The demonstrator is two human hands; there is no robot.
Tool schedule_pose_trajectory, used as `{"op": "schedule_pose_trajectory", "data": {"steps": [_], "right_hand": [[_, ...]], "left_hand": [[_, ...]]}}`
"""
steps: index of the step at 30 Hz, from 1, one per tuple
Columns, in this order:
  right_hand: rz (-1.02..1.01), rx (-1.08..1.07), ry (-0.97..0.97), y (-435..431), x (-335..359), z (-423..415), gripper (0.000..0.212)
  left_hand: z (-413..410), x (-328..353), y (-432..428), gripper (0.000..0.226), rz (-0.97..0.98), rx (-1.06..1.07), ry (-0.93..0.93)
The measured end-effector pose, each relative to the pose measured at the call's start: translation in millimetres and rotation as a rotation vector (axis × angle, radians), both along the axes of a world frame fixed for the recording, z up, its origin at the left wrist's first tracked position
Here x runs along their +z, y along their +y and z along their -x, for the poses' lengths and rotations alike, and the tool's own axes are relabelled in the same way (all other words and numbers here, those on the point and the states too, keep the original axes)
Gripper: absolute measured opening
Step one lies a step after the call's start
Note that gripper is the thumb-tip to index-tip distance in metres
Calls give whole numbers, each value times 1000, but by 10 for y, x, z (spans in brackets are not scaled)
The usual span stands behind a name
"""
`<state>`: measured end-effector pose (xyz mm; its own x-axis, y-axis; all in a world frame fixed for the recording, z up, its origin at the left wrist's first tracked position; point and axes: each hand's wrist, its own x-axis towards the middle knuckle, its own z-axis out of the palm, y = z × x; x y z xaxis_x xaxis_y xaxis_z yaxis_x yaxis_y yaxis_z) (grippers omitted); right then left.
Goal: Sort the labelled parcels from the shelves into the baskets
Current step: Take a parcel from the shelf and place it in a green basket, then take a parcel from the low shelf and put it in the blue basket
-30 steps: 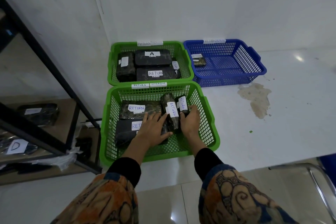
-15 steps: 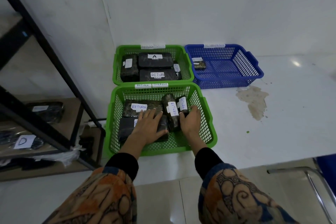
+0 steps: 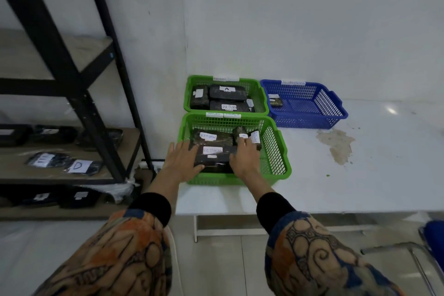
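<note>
- Head view is showing the near green basket sitting on the white table, at the table's left end.
- Left hand is lying flat over that basket's left rim, fingers spread and straight, gripping nothing. Its fingertips are reaching the front parcel.
- Right hand is stretching into the basket's middle with straight fingers, pinching nothing. Whether its fingertips are touching the two upright parcels cannot be told.
- Front parcel, labelled RETURN, is lying flat inside the basket between the two hands. The rear parcel, also labelled RETURN, is lying just behind it.
- Two upright parcels are standing on edge in the basket's right half, partly hidden by the right hand.
- Far green basket is touching the near basket's back rim and holding several dark parcels, among them the parcel marked A.
- Blue basket is sitting behind and to the right of the near basket, with one small parcel in its left corner.
- Brown stain is showing on the table, right of the near basket.
- Black shelf rack is standing left of the near basket, still carrying labelled parcels, one marked D. Its frame is crossing in front of them.
</note>
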<state>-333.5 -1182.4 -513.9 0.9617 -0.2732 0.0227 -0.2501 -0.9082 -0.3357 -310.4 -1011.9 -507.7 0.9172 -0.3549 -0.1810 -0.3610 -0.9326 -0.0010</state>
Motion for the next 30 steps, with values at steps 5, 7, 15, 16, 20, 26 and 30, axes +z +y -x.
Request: {"op": "schedule_pose_trajectory", "data": {"steps": [5, 7, 15, 16, 20, 26, 30], "right_hand": [[45, 87, 19, 691, 201, 317, 48], [53, 110, 9, 1049, 243, 475, 49], [-21, 185, 14, 2662, 124, 1203, 46], [-32, 202, 18, 2855, 110, 1285, 45], [-32, 282, 39, 3534, 82, 1536, 47], [-31, 409, 73, 4444, -8, 1649, 51], [-13, 484, 117, 5048, -102, 1587, 54]], "left_hand": [[378, 168, 763, 66, 24, 52, -24], [550, 204, 1137, 67, 12, 64, -29], [1445, 276, 2784, 70, 24, 116, -5], [1556, 285, 2976, 71, 12, 126, -12], [1866, 271, 3667, 71, -30, 215, 42], [2177, 167, 4575, 73, -13, 386, 76], [2272, 82, 5219, 73, -47, 461, 81]]}}
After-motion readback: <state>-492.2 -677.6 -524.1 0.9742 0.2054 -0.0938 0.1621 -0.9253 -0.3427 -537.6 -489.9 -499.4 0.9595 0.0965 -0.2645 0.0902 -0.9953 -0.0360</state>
